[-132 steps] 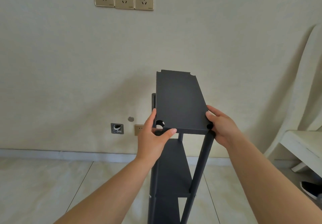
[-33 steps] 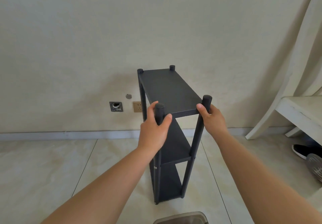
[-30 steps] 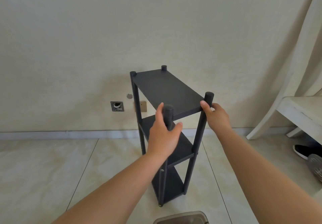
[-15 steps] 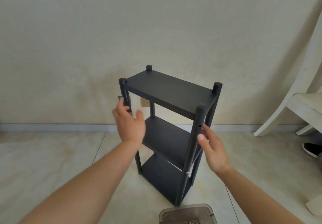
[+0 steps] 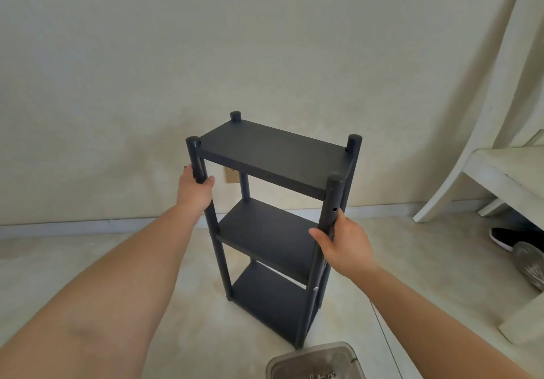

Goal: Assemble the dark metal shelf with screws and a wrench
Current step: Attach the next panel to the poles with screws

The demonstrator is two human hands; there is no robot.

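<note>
Pale tiled floor (image 5: 117, 261) meets a cream wall, and the dark shelf (image 5: 273, 154) stands upright on it with three tiers, set at an angle to me, all four posts rising just above the top panel. My left hand (image 5: 194, 190) is wrapped around the far-left post below the top tier; my right hand (image 5: 344, 246) grips the near-right post, below a small open hole. A grey plastic container (image 5: 315, 361) sits on the floor just in front of the shelf, a white chair (image 5: 482, 172) to the right.

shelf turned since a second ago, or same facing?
Yes. The shelf has turned: its long side now runs more along the wall instead of pointing at it. Both hands grip posts.
</note>
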